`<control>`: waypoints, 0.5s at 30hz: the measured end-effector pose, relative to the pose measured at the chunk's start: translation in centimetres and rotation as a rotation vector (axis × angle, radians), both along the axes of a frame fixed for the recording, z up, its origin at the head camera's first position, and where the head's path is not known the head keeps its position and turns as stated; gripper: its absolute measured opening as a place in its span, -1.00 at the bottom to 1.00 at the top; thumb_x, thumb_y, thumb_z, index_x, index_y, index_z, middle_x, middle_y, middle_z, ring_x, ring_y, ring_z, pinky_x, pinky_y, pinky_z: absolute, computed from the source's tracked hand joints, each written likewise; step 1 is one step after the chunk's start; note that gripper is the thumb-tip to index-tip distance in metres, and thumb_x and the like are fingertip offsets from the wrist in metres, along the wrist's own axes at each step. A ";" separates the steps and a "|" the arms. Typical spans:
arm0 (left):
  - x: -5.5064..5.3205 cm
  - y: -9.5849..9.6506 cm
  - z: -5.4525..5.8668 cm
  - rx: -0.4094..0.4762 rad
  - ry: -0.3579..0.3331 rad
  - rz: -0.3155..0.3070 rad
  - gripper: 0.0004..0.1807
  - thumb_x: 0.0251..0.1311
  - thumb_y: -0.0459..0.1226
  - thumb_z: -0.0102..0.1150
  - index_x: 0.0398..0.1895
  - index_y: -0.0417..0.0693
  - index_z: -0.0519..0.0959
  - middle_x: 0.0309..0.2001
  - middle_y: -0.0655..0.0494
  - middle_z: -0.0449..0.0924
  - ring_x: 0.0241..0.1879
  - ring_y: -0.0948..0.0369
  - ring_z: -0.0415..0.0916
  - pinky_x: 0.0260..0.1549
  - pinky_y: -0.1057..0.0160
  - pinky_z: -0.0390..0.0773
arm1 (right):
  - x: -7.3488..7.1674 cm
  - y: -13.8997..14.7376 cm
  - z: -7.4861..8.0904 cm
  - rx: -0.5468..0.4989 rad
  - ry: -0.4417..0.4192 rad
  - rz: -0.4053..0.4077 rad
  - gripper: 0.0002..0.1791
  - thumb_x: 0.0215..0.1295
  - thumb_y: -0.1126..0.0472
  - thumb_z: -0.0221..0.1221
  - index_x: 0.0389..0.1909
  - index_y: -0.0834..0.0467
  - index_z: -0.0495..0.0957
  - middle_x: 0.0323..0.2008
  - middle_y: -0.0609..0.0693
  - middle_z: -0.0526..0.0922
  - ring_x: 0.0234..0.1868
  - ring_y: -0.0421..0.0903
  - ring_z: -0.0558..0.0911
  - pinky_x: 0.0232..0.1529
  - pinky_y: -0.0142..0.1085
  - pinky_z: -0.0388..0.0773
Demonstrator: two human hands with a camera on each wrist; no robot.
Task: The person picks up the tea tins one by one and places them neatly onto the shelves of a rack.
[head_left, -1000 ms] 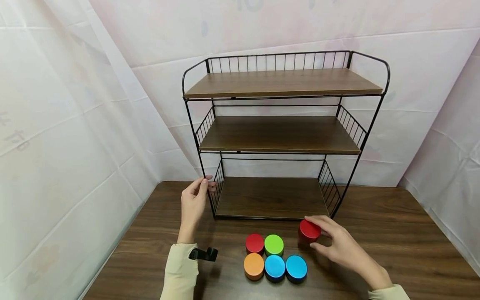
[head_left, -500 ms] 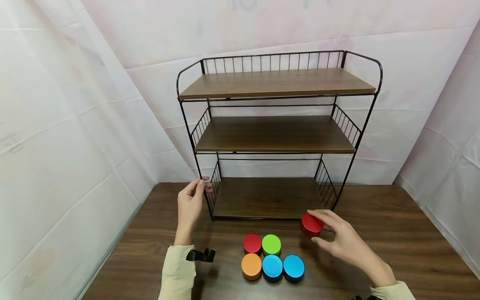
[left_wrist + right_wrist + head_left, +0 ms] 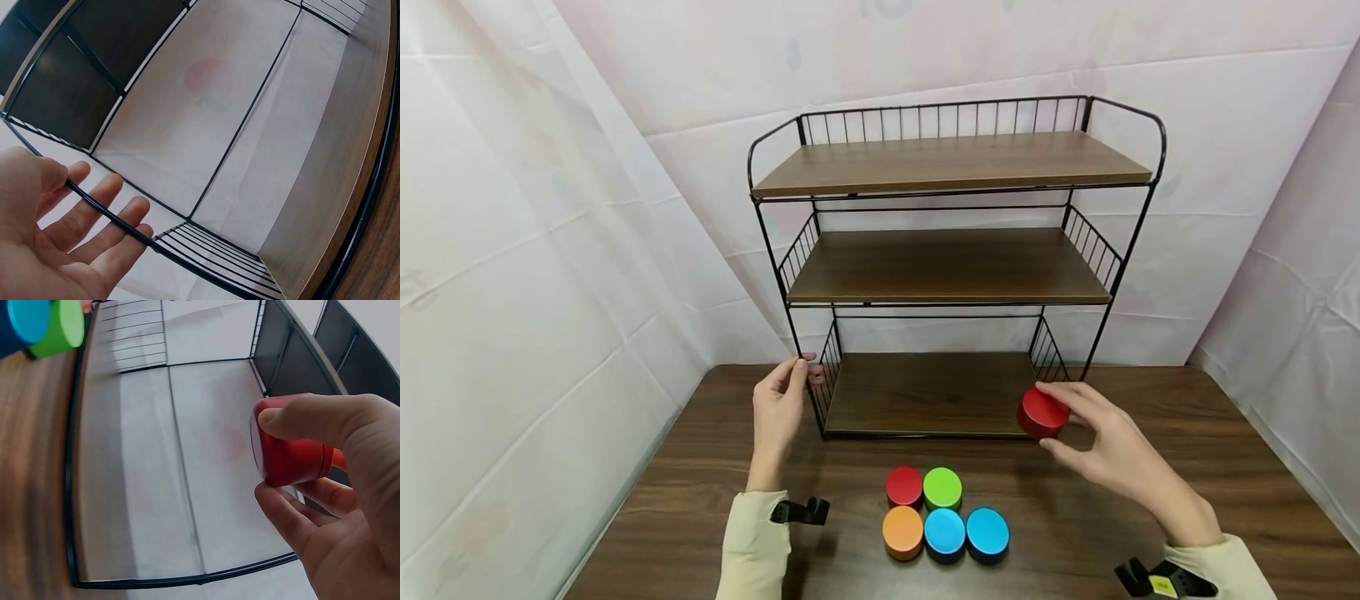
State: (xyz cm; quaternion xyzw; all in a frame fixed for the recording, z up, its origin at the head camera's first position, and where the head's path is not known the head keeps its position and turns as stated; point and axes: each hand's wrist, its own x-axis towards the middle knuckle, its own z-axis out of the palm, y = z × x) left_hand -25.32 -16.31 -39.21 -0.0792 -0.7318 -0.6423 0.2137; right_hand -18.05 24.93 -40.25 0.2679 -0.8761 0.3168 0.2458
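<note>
My right hand (image 3: 1108, 437) pinches a small red round tin (image 3: 1042, 414) between thumb and fingers, in front of the right end of the rack's bottom shelf. In the right wrist view the red tin (image 3: 290, 440) is tipped on its side, with the thumb on top and fingers beneath. At the left, my left hand (image 3: 777, 412) grips the black front post of a three-tier shelf rack (image 3: 951, 267). Seen from the left wrist, the thumb lies on one side of the post (image 3: 103, 211) and the fingers pass behind it.
On the wooden table (image 3: 685, 500) before the rack stand another red tin (image 3: 904, 485), a green tin (image 3: 942, 487), an orange tin (image 3: 902, 531) and two blue tins (image 3: 988, 533), grouped close together. Wire rails edge the shelves. A white cloth (image 3: 550, 275) hangs behind and at the sides.
My right hand has lifted the red tin off the table, moving it up and toward the rack's right end. The left hand keeps its grip on the post; the other tins stay put.
</note>
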 end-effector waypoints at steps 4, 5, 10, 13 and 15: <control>0.1 0.0 0.2 -0.001 0.007 -0.003 -0.74 0.42 -0.30 -0.01 -0.06 -0.27 0.63 -0.29 -0.06 0.71 -0.21 -0.19 0.64 -0.07 0.03 0.67 | -0.1 0.2 2.2 0.038 0.069 0.000 -0.18 -0.18 0.37 0.50 0.23 0.15 0.47 0.06 -0.02 0.54 -0.01 -0.32 0.54 0.00 -0.77 0.43; 0.1 0.0 0.2 -0.007 0.011 -0.001 -0.74 0.42 -0.30 -0.01 -0.06 -0.26 0.63 -0.29 -0.05 0.71 -0.21 -0.20 0.64 -0.07 0.03 0.67 | -0.2 0.2 2.8 0.048 0.088 0.002 -0.18 -0.19 0.36 0.50 0.23 0.15 0.47 0.07 -0.01 0.55 -0.01 -0.31 0.54 0.01 -0.77 0.44; 0.1 0.0 0.1 0.020 0.012 -0.002 -0.76 0.42 -0.32 0.00 -0.08 -0.26 0.64 -0.25 -0.25 0.69 -0.20 -0.23 0.63 -0.05 -0.02 0.65 | -0.4 0.3 5.7 0.073 0.153 -0.001 -0.17 -0.21 0.34 0.50 0.24 0.13 0.48 0.05 -0.03 0.56 -0.05 -0.32 0.54 -0.04 -0.77 0.45; 0.1 -0.1 0.0 0.030 -0.003 -0.004 -0.76 0.41 -0.32 0.01 -0.08 -0.28 0.63 -0.21 -0.38 0.65 -0.22 -0.14 0.67 -0.03 0.01 0.64 | -0.6 0.2 7.3 0.087 0.184 -0.009 -0.17 -0.21 0.32 0.49 0.24 0.10 0.48 0.04 -0.04 0.57 -0.07 -0.34 0.54 -0.07 -0.78 0.44; 0.0 -0.2 0.0 0.023 -0.005 -0.004 -0.75 0.41 -0.32 0.01 -0.08 -0.30 0.63 -0.21 -0.41 0.64 -0.25 -0.06 0.69 -0.03 0.03 0.65 | -0.8 0.1 8.3 0.098 0.202 -0.012 -0.18 -0.20 0.31 0.49 0.24 0.10 0.48 0.05 -0.04 0.57 -0.08 -0.34 0.53 -0.10 -0.78 0.43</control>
